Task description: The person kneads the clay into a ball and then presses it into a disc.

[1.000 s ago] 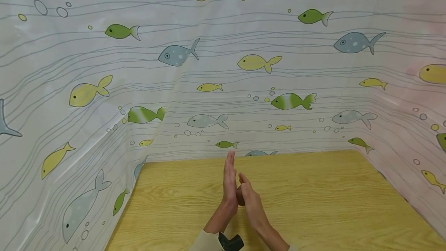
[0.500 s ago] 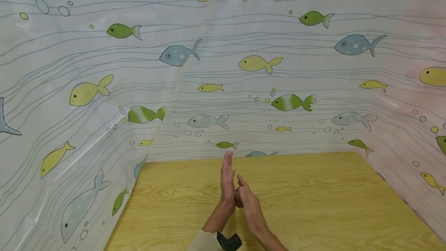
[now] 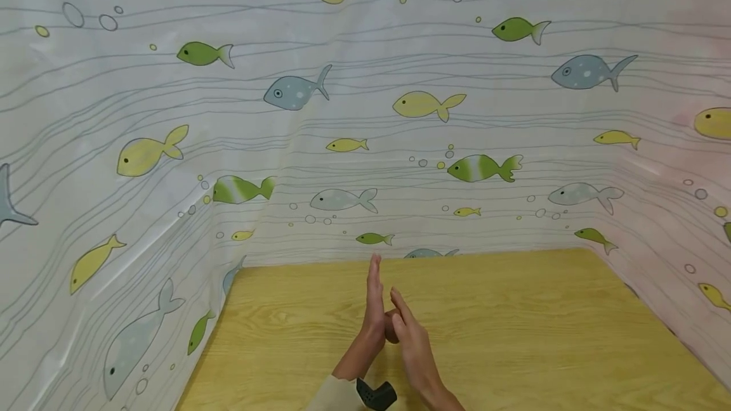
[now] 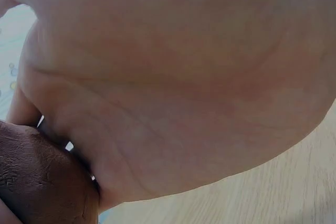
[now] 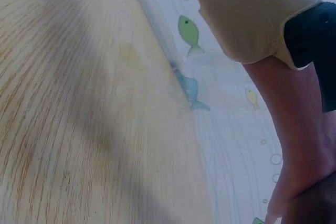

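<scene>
A rounded lump of brown clay (image 3: 391, 327) with a creased surface sits between two palms in the head view. My left hand (image 3: 374, 313) stands upright with straight fingers, its palm against the lump. From the other side my right hand (image 3: 414, 341) presses on it, tilted toward the left hand with fingers extended. Up close in the left wrist view, the brown clay (image 4: 47, 182) lies at the lower left under a broad palm (image 4: 173, 87). Only a dark corner of the clay (image 5: 315, 203) enters the right wrist view. Its face against the palms is hidden.
Below the hands is a wood-grain table (image 3: 514, 322). White sheeting with printed fish (image 3: 342, 170) rises behind the table and along its left and right sides. A black device (image 3: 375, 394) sits on the left wrist by a beige sleeve (image 3: 335, 395).
Both hands have shifted slightly toward me, the left also a little leftward. The clay stays between the palms. The head view has moved very slightly.
</scene>
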Demonstrator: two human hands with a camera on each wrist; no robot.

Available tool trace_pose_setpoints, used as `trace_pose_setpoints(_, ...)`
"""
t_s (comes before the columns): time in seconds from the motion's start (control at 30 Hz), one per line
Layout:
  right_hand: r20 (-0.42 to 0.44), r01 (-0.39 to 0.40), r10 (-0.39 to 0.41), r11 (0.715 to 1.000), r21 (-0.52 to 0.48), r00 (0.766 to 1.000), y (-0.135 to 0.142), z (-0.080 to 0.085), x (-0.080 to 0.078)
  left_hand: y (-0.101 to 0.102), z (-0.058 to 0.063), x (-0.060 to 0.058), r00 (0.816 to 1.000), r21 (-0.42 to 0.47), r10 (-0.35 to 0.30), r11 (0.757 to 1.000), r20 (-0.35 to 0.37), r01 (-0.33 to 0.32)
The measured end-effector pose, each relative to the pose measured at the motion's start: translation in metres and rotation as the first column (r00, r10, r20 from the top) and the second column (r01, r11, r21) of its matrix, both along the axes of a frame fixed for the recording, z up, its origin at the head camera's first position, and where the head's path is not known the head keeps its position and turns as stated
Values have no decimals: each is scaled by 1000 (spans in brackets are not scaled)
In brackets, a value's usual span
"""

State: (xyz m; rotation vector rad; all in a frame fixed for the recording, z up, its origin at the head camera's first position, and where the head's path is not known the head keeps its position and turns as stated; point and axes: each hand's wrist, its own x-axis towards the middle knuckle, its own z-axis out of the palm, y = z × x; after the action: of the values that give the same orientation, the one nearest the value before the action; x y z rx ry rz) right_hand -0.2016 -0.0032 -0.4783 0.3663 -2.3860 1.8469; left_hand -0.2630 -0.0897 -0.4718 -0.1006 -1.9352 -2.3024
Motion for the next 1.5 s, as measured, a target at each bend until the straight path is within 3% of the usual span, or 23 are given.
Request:
trace_pose_setpoints(0.33, -37, 29, -29, 1000, -5, 999, -1, 2, 0, -5, -5, -2, 999, -136, -35, 990, -32, 30)
trace_pose_setpoints(0.53, -53, 27, -27, 1000, 0, 998, -1, 1, 2, -2, -5, 0, 993, -91, -16, 995, 116, 27)
trace_pose_setpoints(0.7, -62, 27, -27, 1000, 10, 998, 1, 1, 2, 0, -9, 3, 986, -94, -15, 995, 165, 31)
trace_pose_setpoints(1.37, -198, 26, -12, 997, 68, 980, 12, 11, -1, 13, -10, 10, 964, -32, -88, 995, 252, 99)
trace_pose_setpoints(1.5, -188, 29, -19, 998, 56, 982, 14, 11, -2, 14, -10, 12, 959, -42, -95, 993, 267, 110)
